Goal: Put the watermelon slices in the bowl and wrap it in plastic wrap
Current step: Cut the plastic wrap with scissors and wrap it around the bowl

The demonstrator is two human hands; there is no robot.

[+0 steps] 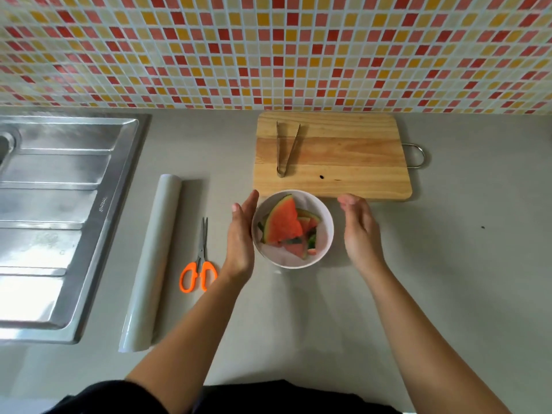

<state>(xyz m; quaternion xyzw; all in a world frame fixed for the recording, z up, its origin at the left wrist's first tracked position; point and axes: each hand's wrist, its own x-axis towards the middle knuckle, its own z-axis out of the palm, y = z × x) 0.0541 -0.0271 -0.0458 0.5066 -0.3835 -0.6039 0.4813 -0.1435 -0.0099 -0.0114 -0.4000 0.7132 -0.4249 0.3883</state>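
Fingers [250, 204] of the left hand [240, 234] lie straight and together, flat against the left wall of the bowl [325, 242]. Fingers [348, 203] of the right hand [360, 231] are straight too, loosely together, just beside the right wall and seemingly not touching it. Neither hand grips anything.

Slices [283, 224] sit piled in the bowl between the two sets of fingers, with one big wedge leaning up at the rim. Whether film already covers the bowl I cannot tell. The wrap roll [155, 258] lies well left of the left fingers, with scissors [200, 264] between them. Just beyond the fingertips is the board [343, 162] with tongs [286, 147] on it.

Risks, as I judge them:
- Flat fingers give no real hold, so a one-sided push from the left could slide the bowl across the bench [448, 264] or tip it.
- The tall wedge may tent or pierce film stretched over the rim.
- Juice on the fingers would make the wrap cling to itself.
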